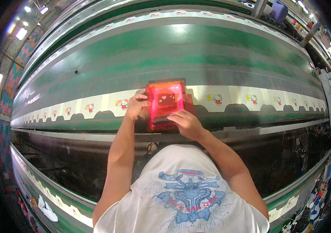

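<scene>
In front of me a small red screen-printing frame (pixel 167 82) lies over a row of pale fabric pieces (pixel 190 91). Through its glowing pink mesh (pixel 167 101) small heart shapes show. The fingers of my left hand (pixel 136 106) are closed on the frame's left side. My right hand (pixel 186 122) grips the right end of a dark squeegee (pixel 160 120), which lies across the near part of the frame. Fabric to the left and right of the frame carries cartoon cat prints, such as the printed cat (pixel 217 99) just right of it.
The long green printing table (pixel 165 42) curves across the view, with another printed fabric strip (pixel 153 16) along its far side. A rail (pixel 251 131) borders its near edge. Behind me, a second table bears a white plastic bag (pixel 47 210). A blue container (pixel 278 11) stands far right.
</scene>
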Motion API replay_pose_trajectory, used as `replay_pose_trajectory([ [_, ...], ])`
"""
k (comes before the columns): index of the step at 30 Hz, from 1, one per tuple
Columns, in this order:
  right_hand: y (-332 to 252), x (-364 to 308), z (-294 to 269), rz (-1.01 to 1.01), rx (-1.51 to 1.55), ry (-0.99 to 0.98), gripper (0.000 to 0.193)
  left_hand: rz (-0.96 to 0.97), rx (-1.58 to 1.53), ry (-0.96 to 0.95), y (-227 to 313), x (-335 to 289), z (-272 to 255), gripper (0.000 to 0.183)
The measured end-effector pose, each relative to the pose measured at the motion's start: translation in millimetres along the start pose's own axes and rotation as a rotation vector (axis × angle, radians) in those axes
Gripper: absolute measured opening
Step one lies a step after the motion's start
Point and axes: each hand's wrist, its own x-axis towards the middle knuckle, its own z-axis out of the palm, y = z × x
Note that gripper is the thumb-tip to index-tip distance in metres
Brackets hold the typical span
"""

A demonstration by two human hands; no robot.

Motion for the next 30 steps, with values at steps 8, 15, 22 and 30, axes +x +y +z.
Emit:
replay_pose_trajectory([
  [8,1.6,8.4,-2.7,0.03,-0.009,-0.024,0.045,-0.027,0.0,-0.028,4.7,-2.1,-0.8,0.037],
  [15,-1.8,25.0,5.9,0.066,-0.211,-0.262,0.04,-0.003,-0.006,-0.049,12.3,-7.5,6.9,0.037],
  [22,36.1,64.4,-8.2,0.167,-0.181,-0.538,0.034,-0.028,0.029,-0.023,8.0,-7.2,5.3,0.036],
  [30,84.3,102.5,4.2,0.175,-0.198,-0.281,0.047,0.069,-0.115,-0.079,-9.9,2.2,1.8,0.036],
])
